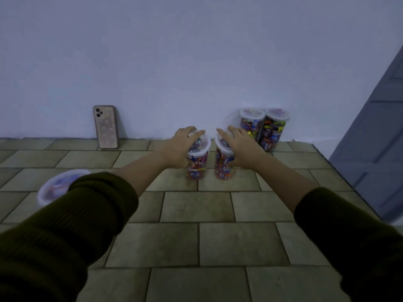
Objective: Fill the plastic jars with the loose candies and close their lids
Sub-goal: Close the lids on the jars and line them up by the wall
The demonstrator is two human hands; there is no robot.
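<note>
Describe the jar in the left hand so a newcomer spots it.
Start at the pale wall where a phone leans. Forward of it, two lidded candy jars stand side by side. It is the left jar, gripped by the left hand, nearer the phone than the right jar.

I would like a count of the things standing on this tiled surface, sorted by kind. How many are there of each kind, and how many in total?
Candy jars: 5 (left middle jar, right middle jar, two wall jars, near jar at the lower left)
Phone: 1 (phone leaning on the wall)
Total: 6
</note>
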